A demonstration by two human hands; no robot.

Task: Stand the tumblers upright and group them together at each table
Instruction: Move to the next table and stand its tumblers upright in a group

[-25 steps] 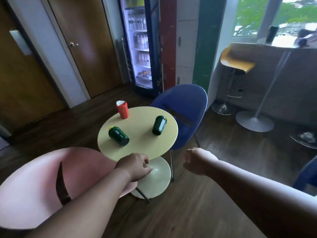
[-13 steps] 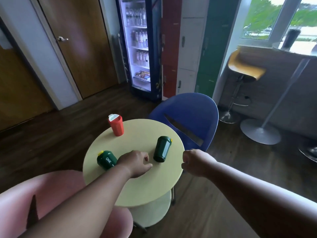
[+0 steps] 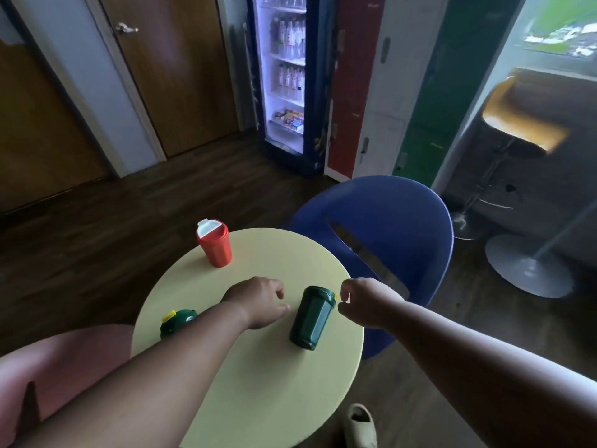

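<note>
On the round yellow table (image 3: 258,376) a red tumbler (image 3: 214,245) with a white lid stands upright at the far left. A dark green tumbler (image 3: 310,316) lies on its side in the middle. My left hand (image 3: 258,300) hovers just left of it with loosely curled fingers, holding nothing. My right hand (image 3: 365,300) hangs just right of its lid end, fingers loosely curled, empty. A second green tumbler (image 3: 176,321) with a yellow tab lies on its side at the table's left edge, partly hidden by my left forearm.
A blue chair (image 3: 397,234) stands behind the table on the right and a pink chair (image 3: 64,360) at the near left. A drinks fridge (image 3: 284,69), lockers and doors line the back wall. An orange bar stool (image 3: 520,124) and a high table's base (image 3: 526,273) are at right.
I have stepped closer to the table, so it fills more of the view. Both hands have moved forward over the tabletop to either side of the middle green tumbler.
</note>
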